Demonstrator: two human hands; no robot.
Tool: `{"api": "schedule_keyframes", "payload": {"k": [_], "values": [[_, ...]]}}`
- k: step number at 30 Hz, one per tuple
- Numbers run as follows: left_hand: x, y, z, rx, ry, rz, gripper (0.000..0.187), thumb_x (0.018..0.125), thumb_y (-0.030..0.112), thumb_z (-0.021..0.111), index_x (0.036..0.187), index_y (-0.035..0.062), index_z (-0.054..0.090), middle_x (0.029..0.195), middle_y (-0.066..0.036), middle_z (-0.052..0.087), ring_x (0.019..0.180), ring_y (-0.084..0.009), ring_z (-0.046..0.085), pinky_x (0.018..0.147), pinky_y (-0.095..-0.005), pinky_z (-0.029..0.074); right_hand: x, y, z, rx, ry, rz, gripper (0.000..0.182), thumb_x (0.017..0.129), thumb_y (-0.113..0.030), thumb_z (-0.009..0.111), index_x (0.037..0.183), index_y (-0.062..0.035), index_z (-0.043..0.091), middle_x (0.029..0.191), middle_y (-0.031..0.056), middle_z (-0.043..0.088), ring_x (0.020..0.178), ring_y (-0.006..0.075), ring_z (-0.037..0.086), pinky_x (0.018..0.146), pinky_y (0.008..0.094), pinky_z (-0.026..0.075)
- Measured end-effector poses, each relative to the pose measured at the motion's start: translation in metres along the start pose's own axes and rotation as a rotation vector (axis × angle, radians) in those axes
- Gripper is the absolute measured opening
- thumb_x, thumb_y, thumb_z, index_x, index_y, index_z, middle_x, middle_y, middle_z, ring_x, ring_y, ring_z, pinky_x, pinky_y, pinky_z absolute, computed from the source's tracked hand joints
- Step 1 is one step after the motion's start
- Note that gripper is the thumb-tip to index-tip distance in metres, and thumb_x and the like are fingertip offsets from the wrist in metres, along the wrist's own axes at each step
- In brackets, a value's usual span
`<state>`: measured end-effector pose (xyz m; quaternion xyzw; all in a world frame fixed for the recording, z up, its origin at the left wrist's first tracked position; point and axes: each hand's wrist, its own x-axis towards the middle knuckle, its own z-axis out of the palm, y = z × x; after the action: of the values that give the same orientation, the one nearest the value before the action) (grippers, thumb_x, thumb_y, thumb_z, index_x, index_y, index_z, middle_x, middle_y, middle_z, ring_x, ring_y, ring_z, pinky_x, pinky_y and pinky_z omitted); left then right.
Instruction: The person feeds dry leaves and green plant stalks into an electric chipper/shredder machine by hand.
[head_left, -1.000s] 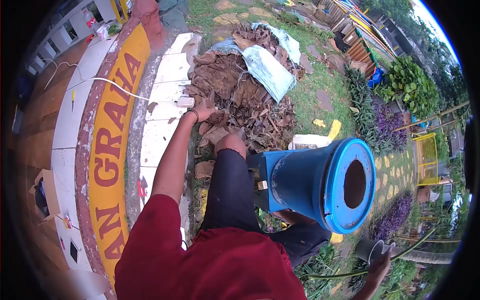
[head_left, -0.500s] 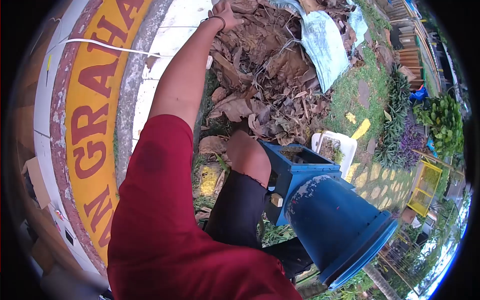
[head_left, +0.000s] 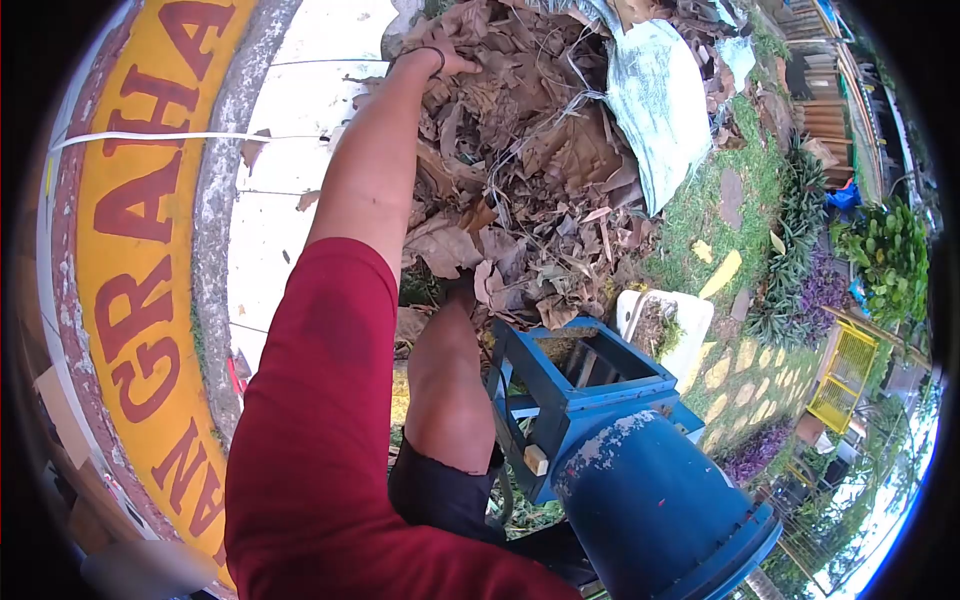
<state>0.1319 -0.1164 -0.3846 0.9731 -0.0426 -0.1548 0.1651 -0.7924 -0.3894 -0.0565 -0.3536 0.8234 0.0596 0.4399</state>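
My left hand [head_left: 442,58] reaches to the top of the view, at the left edge of a heap of dry brown leaves [head_left: 520,130]. Its thumb stands out to the right and its fingers are apart, partly among the leaves. A dark band circles the wrist. A pale blue-white woven sack [head_left: 655,105] lies open right of the hand, with leaves at its mouth. My right hand is not in view.
Below the heap stands a blue metal frame [head_left: 600,375] with a blue drum [head_left: 660,500], close to my bare knee [head_left: 450,400]. A white basin [head_left: 668,325] sits beside it. Left are white tiles [head_left: 290,150] and a yellow lettered band [head_left: 140,220].
The view has shifted, so the drum and frame appear lower and the lettered band further left. My left hand sits slightly lower in the view, still at the leaves.
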Motion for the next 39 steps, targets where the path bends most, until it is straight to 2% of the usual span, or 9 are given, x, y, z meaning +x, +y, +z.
{"api": "schedule_keyframes", "payload": {"k": [5,8,14,23,27,28,29,33,39], "values": [[-0.013,0.033,0.041,-0.154,0.057,0.037,0.128,0.068,0.068,0.076,0.157,0.0038,0.011,0.158,-0.025,0.018,0.144,-0.0472,0.022,0.114,-0.0534,0.036,0.007,-0.007,0.012,-0.023,0.026,0.026,0.038,0.099,-0.051,0.05,0.079,-0.018,0.053,0.066,0.0013,0.049,0.051,0.0182,0.043,0.045,0.035,0.035],[-0.036,0.073,-0.028,-0.172,-0.053,0.117,0.129,0.065,0.061,0.083,0.157,0.0074,0.01,0.156,-0.024,0.02,0.142,-0.0447,0.03,0.112,-0.0515,0.04,0.009,-0.008,0.016,-0.032,0.04,0.033,0.038,0.098,-0.051,0.05,0.08,-0.0173,0.053,0.067,0.0018,0.05,0.052,0.0185,0.043,0.046,0.0352,0.036],[-0.035,0.124,-0.039,-0.064,-0.026,0.282,0.129,0.064,0.056,0.086,0.157,0.0085,0.009,0.156,-0.023,0.019,0.141,-0.0436,0.032,0.112,-0.0506,0.041,0.013,-0.011,0.019,-0.037,0.047,0.035,0.039,0.098,-0.051,0.051,0.082,-0.0159,0.053,0.07,0.0028,0.05,0.054,0.0191,0.044,0.048,0.0355,0.037],[-0.024,0.124,0.03,0.131,-0.057,0.315,0.132,0.062,0.05,0.09,0.157,0.0102,0.008,0.156,-0.022,0.019,0.14,-0.0418,0.037,0.111,-0.0494,0.043,0.024,-0.016,0.022,-0.045,0.037,0.031,0.04,0.098,-0.051,0.051,0.085,-0.0137,0.053,0.074,0.0042,0.051,0.058,0.02,0.046,0.051,0.0359,0.038],[-0.045,0.118,0.039,0.119,-0.161,0.267,0.125,0.064,0.045,0.091,0.152,0.0078,0.011,0.162,-0.022,0.007,0.139,-0.0385,0.039,0.11,-0.0447,0.045,0.028,-0.017,0.022,-0.05,0.037,0.031,0.04,0.098,-0.052,0.051,0.087,-0.0127,0.054,0.076,0.0048,0.052,0.06,0.0204,0.046,0.053,0.0361,0.038],[-0.057,0.116,0.034,0.131,-0.142,0.276,0.121,0.065,0.04,0.092,0.151,0.0085,0.013,0.158,-0.024,0.026,0.134,-0.0389,0.046,0.108,-0.0447,0.046,0.029,-0.017,0.023,-0.053,0.036,0.03,0.04,0.097,-0.052,0.051,0.087,-0.0125,0.054,0.076,0.0049,0.052,0.06,0.0205,0.046,0.053,0.0362,0.038],[-0.054,0.109,0.042,0.134,-0.14,0.278,0.121,0.065,0.04,0.092,0.151,0.0085,0.013,0.158,-0.024,0.026,0.134,-0.0389,0.046,0.108,-0.0447,0.046,0.031,-0.017,0.023,-0.053,0.032,0.031,0.041,0.097,-0.052,0.051,0.087,-0.0123,0.054,0.077,0.0051,0.052,0.061,0.0206,0.047,0.054,0.0362,0.038],[-0.065,0.069,0.091,0.19,-0.279,0.294,0.122,0.07,0.04,0.088,0.157,0.0099,0.008,0.129,-0.021,0.063,0.116,-0.0389,0.062,0.099,-0.0498,0.05,0.032,-0.016,0.021,-0.046,0.029,0.028,0.041,0.097,-0.052,0.052,0.089,-0.0113,0.054,0.078,0.0057,0.052,0.062,0.021,0.047,0.055,0.0364,0.039],[-0.122,0.056,0.064,0.174,-0.452,0.343,0.102,0.073,0.038,0.083,0.149,0.0032,0.025,0.134,-0.025,0.057,0.122,-0.0402,0.057,0.102,-0.045,0.048,0.034,-0.013,0.018,-0.04,0.022,0.033,0.043,0.097,-0.052,0.052,0.091,-0.0099,0.054,0.081,0.0067,0.053,0.065,0.0215,0.048,0.057,0.0367,0.04]]}}
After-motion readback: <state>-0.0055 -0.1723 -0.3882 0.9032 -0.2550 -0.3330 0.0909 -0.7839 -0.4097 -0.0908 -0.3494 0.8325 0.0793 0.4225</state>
